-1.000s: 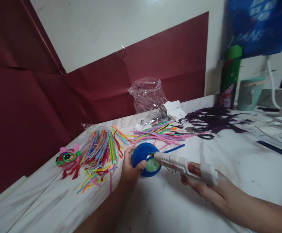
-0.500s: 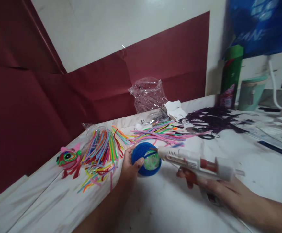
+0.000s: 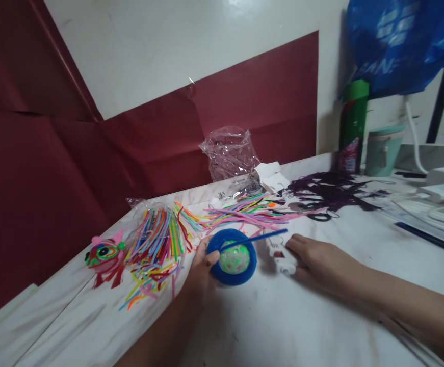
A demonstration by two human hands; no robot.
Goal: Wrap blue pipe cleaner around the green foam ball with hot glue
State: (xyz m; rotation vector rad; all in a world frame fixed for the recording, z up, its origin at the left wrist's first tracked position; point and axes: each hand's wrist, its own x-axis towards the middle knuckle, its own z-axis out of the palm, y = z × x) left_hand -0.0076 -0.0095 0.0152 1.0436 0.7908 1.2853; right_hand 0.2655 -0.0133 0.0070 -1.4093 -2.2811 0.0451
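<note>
Head view, near to far. A white table point(image 3: 267, 326) filled the foreground, with both forearms reaching in from the lower edge. The left hand point(image 3: 202, 261) was closed around the left side of a blue ball point(image 3: 232, 275), thumb on its front, holding it down on the table. The ball was wound in blue fuzzy wire and showed a green-and-white speckled patch on its facing side. One loose blue wire point(image 3: 262, 238) ran from the ball up and to the right. Just right of the ball lay a white glue gun point(image 3: 278, 253), flat on the table. The right hand point(image 3: 317, 257) rested over its rear end with the fingers stretched fairly flat; whether it gripped the gun could not be told. Behind the left hand lay a heap of coloured fuzzy wires point(image 3: 160, 235), and a pink toy animal point(image 3: 105, 254) sat at its left. A second spread of wires point(image 3: 244, 211) lay behind the ball. Farther back stood a crumpled clear plastic bag point(image 3: 231, 153), with purple strands point(image 3: 332, 186) to its right. A green can point(image 3: 354, 125) and a teal cup point(image 3: 382, 150) stood by the wall under a blue bag point(image 3: 397, 41).
</note>
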